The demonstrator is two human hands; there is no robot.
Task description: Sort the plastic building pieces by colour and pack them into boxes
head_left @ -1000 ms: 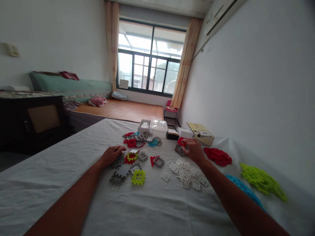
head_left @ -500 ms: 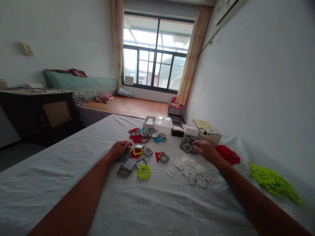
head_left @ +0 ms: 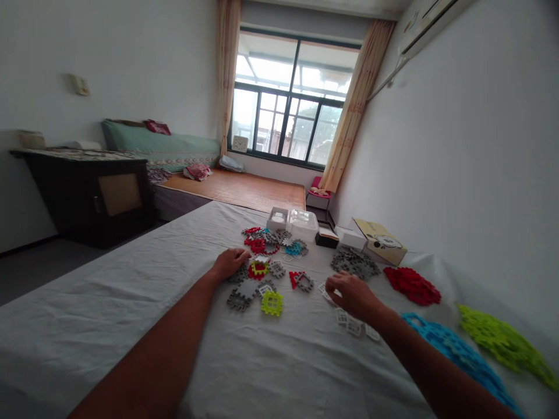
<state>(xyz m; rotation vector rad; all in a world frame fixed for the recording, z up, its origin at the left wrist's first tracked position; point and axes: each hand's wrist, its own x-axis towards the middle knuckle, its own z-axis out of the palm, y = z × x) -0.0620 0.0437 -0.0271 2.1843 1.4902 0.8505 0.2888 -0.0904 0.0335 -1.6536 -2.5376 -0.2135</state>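
Observation:
My left hand (head_left: pixel 232 262) rests at the left edge of the mixed pile, beside dark grey pieces (head_left: pixel 239 271) and a yellow-green and red piece (head_left: pixel 259 268). Its fingers are closed; what they hold, if anything, is hidden. My right hand (head_left: pixel 349 291) is over the white window-shaped pieces (head_left: pixel 354 327), covering part of them, fingers bent together with their tips hard to make out. Behind it lies the dark grey pile (head_left: pixel 356 263). A red triangle (head_left: pixel 296 279) touching a grey ring piece (head_left: pixel 305 282) lies between my hands. Nearer is a yellow-green square (head_left: pixel 272 304).
Red (head_left: pixel 411 286), blue (head_left: pixel 458 355) and yellow-green (head_left: pixel 502 337) piles lie at the right. Along the back stand a clear plastic box (head_left: pixel 303 224), a black box (head_left: pixel 326 234), white boxes and a yellow carton (head_left: pixel 379 240). A wall bounds the right side.
My right hand has moved from the dark grey pile toward me, over the white pieces. My left hand stays by the mixed pile. The view has shifted, and the blue pile shows more.

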